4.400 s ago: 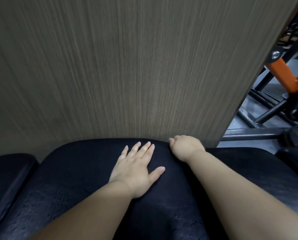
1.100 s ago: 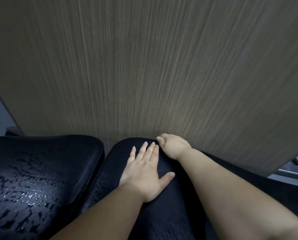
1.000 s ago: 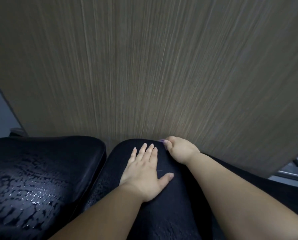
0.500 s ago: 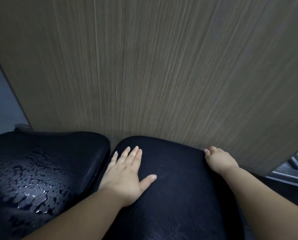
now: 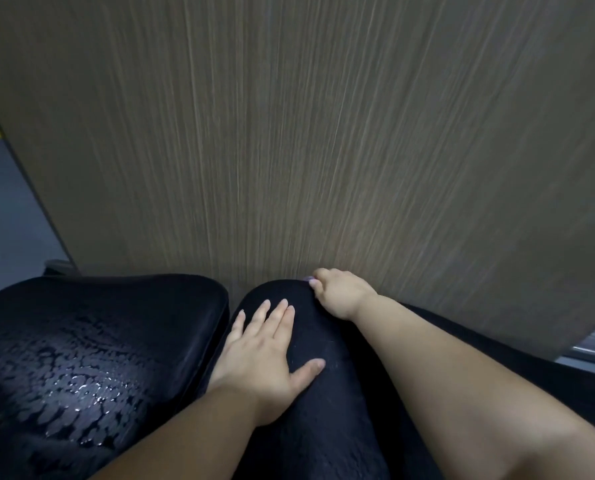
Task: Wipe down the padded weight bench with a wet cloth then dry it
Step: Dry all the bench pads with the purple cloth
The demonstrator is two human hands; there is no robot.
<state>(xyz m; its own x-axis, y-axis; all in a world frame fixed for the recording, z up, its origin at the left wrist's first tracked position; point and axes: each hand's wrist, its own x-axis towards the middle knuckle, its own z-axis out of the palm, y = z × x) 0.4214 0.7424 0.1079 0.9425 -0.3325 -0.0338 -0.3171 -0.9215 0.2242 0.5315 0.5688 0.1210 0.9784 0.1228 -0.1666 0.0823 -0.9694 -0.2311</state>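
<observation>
Now the right hand (image 5: 341, 294) is back at the foot of the wood-grain panel (image 5: 289, 150), just beside the left hand's fingertips. Half a second ago it was further along the panel, at the other end of the same edge. I read this as a back-and-forth pass along the strip of the weight bench that butts against the panel.

Its fingers curl down over that edge and out of sight. A lilac scrap (image 5: 311, 279) peeks out by the thumb, but I cannot tell whether it is cloth or what the fingers grip.

The left hand (image 5: 264, 355) lies a little back from the panel, fingers straight and pressed flat on the matte pad (image 5: 316, 427), steadying it.

The neighbouring wet pad (image 5: 81, 341), also against the panel, carries beads of water (image 5: 81, 393). So drying looks at best partly done, and that pad probably remains to be dried.
</observation>
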